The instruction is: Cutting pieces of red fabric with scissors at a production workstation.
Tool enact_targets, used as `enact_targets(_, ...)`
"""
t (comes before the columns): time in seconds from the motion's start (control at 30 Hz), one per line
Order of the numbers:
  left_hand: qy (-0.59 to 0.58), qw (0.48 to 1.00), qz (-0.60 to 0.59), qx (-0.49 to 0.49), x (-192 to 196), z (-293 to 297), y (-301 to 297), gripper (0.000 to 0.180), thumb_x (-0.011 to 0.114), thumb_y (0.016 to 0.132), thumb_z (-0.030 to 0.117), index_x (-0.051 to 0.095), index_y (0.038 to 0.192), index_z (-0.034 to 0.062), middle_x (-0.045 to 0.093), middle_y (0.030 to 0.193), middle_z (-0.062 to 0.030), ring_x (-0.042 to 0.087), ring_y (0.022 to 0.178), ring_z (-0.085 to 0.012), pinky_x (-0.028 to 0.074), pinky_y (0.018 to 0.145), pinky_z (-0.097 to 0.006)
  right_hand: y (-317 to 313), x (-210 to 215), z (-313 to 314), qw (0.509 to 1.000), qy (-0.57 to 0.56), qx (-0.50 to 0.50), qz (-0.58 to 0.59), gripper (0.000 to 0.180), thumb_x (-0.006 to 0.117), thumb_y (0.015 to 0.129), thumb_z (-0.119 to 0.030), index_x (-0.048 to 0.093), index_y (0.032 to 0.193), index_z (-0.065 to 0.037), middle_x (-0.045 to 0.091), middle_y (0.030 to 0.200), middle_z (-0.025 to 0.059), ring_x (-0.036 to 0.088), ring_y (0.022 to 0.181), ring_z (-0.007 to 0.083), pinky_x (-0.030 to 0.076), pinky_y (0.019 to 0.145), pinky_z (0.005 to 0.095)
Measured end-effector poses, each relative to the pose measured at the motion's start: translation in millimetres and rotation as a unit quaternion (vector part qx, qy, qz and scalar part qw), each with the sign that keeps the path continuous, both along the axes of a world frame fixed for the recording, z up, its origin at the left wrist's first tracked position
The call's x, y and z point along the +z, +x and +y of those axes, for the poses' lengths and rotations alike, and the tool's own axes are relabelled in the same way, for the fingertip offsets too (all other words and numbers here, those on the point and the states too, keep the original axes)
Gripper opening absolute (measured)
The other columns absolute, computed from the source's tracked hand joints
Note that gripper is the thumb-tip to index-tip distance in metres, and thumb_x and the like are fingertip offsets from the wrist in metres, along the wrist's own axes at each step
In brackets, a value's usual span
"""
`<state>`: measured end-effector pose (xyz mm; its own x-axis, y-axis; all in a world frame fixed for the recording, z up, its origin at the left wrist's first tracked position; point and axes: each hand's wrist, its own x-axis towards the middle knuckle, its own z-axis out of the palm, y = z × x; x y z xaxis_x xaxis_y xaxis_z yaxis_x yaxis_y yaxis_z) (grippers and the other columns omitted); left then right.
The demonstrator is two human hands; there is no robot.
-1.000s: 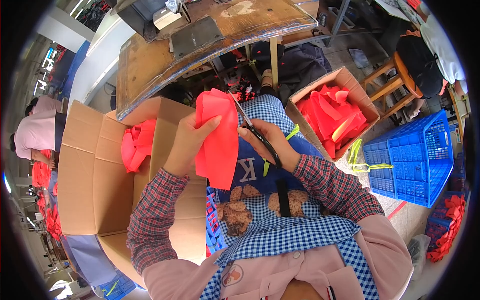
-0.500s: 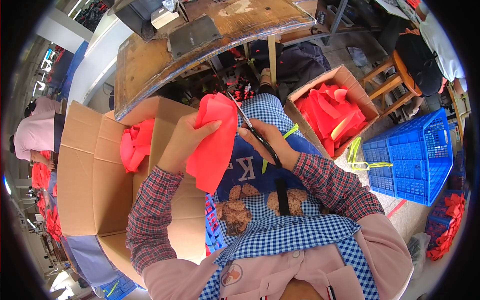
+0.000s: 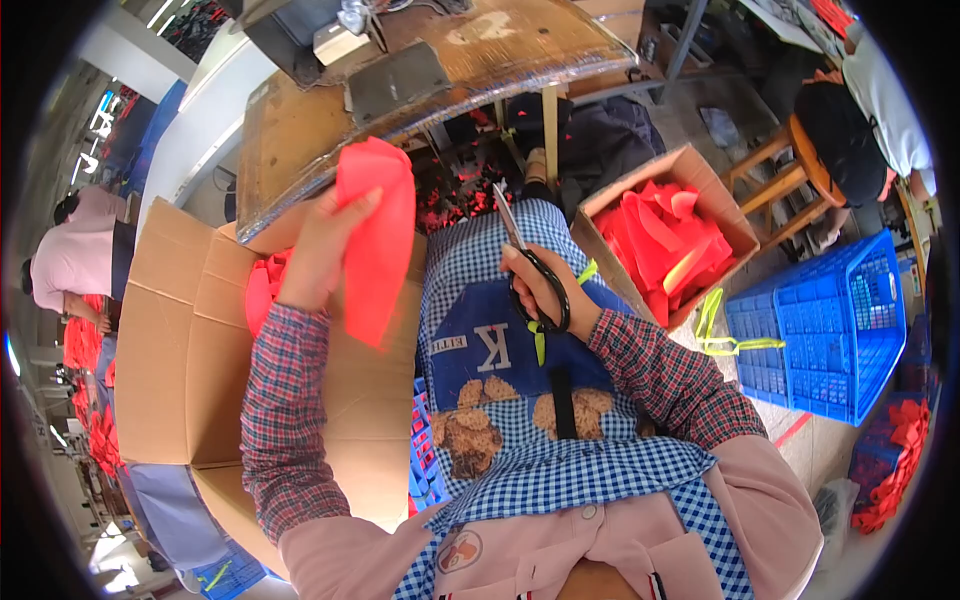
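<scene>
One red piece [image 3: 383,235] swung leftward, pinched in left hand [image 3: 325,242], one pair of scissors [image 3: 514,230] gripped by right hand [image 3: 543,288]

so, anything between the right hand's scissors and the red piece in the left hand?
Nothing visible. The scissors in the right hand and the red piece in the left hand are apart; the checked apron shows through the open gap, behind it.
</scene>
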<state>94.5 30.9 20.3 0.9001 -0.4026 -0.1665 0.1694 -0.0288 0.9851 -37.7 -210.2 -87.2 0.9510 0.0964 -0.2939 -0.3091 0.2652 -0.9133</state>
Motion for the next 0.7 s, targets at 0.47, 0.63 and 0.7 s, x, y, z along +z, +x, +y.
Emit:
enact_targets(0.47, 0.029, 0.992, -0.124, 0.016, 81, 14, 147, 0.042, 0.068, 0.091, 0.027, 0.059, 0.126, 0.0058, 0.068, 0.106, -0.0052, 0.067, 0.087, -0.0123, 0.055, 0.077, -0.029, 0, 2, 1, 0.998, 0.018, 0.036, 0.046, 0.037, 0.051, 0.1, -0.041, 0.055, 0.102, -0.004, 0.046, 0.062, -0.0013, 0.044, 0.046, 0.0086, 0.039, 0.042, 0.0234)
enact_targets(0.63, 0.033, 0.99, -0.134, -0.011, 78, 10, 167, 0.043, 0.07, 0.09, 0.028, 0.06, 0.125, 0.006, 0.068, 0.107, -0.0059, 0.067, 0.09, -0.0133, 0.055, 0.078, -0.029, -1, 5, 4, 0.999, 0.001, 0.036, 0.039, 0.036, 0.051, 0.101, -0.039, 0.056, 0.104, -0.003, 0.046, 0.063, -0.0013, 0.045, 0.046, 0.0085, 0.039, 0.043, 0.0234)
enact_targets(0.7, 0.033, 0.989, -0.144, -0.018, 77, 5, 168, 0.043, 0.07, 0.089, 0.029, 0.06, 0.124, 0.0061, 0.068, 0.107, -0.0061, 0.067, 0.09, -0.0135, 0.054, 0.079, -0.03, -1, 4, 5, 0.999, -0.002, 0.032, 0.042, 0.036, 0.051, 0.101, -0.038, 0.056, 0.104, -0.003, 0.046, 0.063, -0.0013, 0.045, 0.047, 0.0085, 0.039, 0.043, 0.0233)
